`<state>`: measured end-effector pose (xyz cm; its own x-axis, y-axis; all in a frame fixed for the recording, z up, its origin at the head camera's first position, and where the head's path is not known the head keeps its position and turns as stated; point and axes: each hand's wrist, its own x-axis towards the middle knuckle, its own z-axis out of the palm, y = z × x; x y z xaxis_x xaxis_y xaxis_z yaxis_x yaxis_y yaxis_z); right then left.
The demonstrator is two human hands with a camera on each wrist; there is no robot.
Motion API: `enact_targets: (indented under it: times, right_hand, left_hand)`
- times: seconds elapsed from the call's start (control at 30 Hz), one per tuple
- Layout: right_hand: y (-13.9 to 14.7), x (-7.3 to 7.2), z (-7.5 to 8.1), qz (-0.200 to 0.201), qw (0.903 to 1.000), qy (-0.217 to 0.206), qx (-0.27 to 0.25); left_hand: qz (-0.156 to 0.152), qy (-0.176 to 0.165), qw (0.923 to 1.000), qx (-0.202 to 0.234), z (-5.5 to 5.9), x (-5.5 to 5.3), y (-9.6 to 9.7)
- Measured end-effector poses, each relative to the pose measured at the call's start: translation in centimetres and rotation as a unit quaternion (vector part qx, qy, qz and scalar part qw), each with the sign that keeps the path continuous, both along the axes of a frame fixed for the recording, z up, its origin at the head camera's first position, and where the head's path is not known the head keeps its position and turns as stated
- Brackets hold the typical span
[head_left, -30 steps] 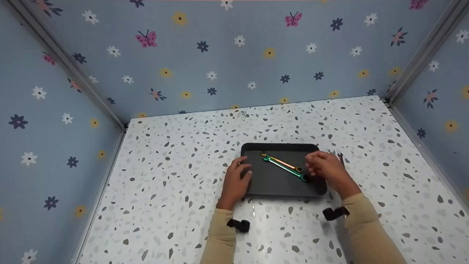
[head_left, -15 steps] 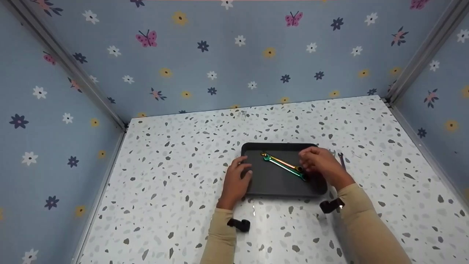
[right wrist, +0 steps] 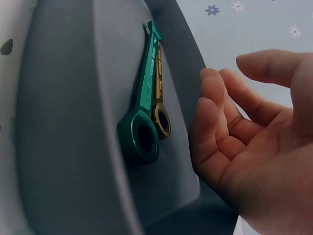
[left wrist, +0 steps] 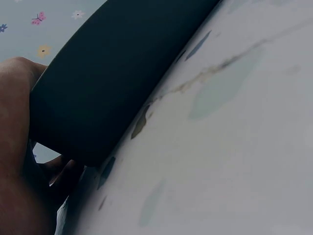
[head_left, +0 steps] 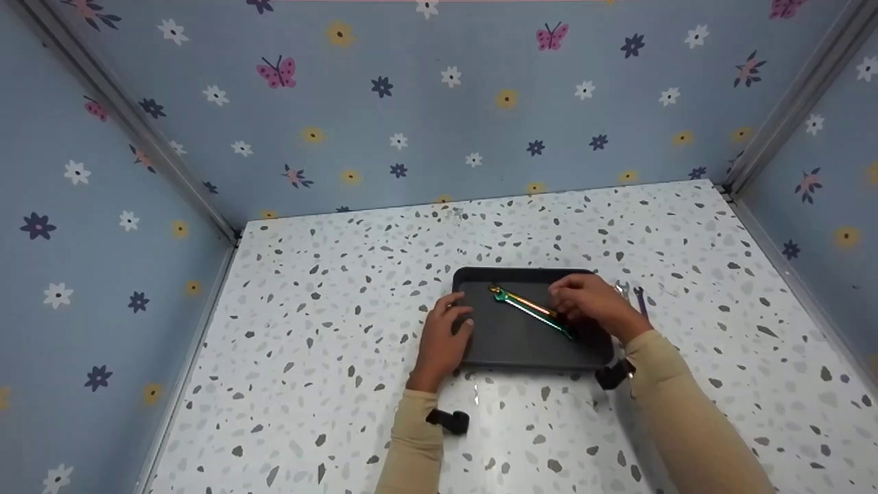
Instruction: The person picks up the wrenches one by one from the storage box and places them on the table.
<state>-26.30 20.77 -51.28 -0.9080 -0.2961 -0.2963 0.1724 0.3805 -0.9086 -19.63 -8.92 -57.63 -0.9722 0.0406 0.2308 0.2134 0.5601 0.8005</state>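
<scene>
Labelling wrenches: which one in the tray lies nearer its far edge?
The gold wrench. In the head view it lies just beyond the green wrench, on the side toward the far edge of the tray.

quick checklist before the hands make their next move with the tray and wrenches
1. Tray flat on the table: ok.
2. Left hand holding the tray's left edge: ok.
3. Right hand free: ok, nothing visible in it.
4. Green wrench and gold wrench inside the tray: ok, lying close together.
5. Silver wrench and purple wrench inside too: not ok, both right of the tray.
6. Right hand clear of the tray wall: cannot tell.
</scene>
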Motion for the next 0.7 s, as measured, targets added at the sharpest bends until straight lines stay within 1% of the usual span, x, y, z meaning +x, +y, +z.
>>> enact_targets:
  times: [0.2,0.33,0.43,0.6,0.7]
  right_hand:
    - [-0.4,-0.4,-0.5,0.028,0.9993,0.017,0.017]
    - [-0.6,-0.6,-1.0,0.034,0.9986,0.027,0.03]
    - [-0.8,-0.7,-1.2,0.034,0.9973,0.04,0.052]
    - [-1.3,-0.6,-1.3,0.046,0.9902,0.077,0.106]
    - [-1.6,-0.6,-1.3,0.059,0.9815,0.11,0.145]
  left_hand:
    - [0.002,0.002,1.0,-0.005,0.0,0.0,0.0]
    - [0.002,0.001,0.9999,-0.012,-0.1,0.0,0.0]
    - [0.002,-0.003,0.9999,-0.015,-0.2,-0.1,0.0]
    - [0.004,-0.012,0.9998,-0.014,-0.3,-0.2,0.0]
    - [0.006,-0.017,0.9998,-0.013,-0.3,-0.3,0.0]
